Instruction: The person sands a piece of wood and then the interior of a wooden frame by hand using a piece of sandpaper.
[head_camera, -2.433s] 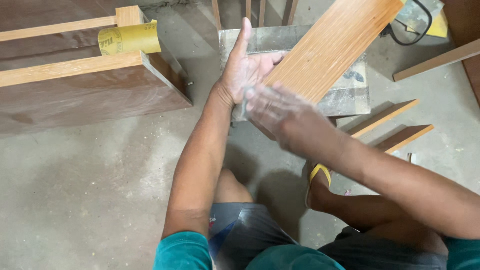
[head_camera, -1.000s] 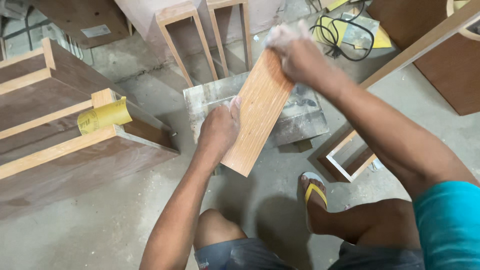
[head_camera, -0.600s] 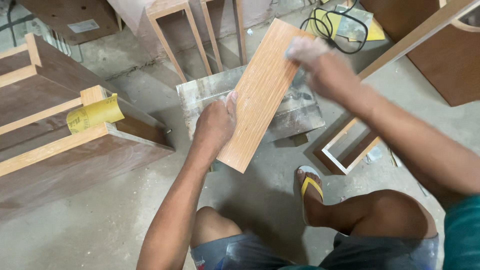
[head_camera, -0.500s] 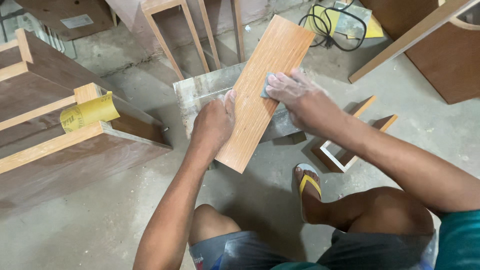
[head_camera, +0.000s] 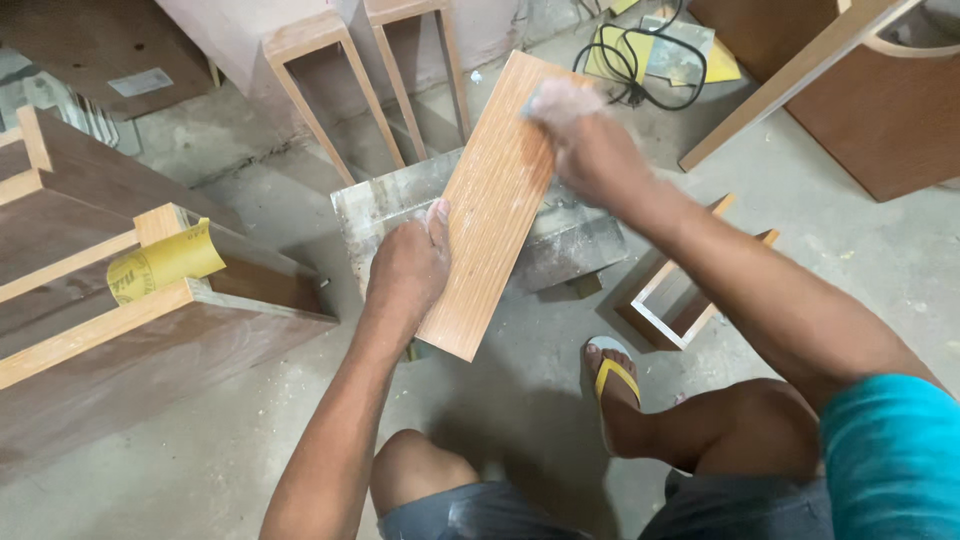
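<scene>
A long light-brown wooden board lies slanted across a low grey block in front of me. My left hand grips the board's left edge near its lower end, thumb on top. My right hand, dusty and blurred, presses down on the board's far end. A small grey sanding pad seen under it earlier is hidden by the fingers now.
A brown wooden cabinet frame lies at the left with a yellow sandpaper sheet draped on it. Wooden frames stand behind the block, a small open frame lies at the right, and a black cable lies beyond.
My right hand has slid from the board's middle up to its far end. My left hand keeps its grip on the board's edge. The view has shifted slightly.
</scene>
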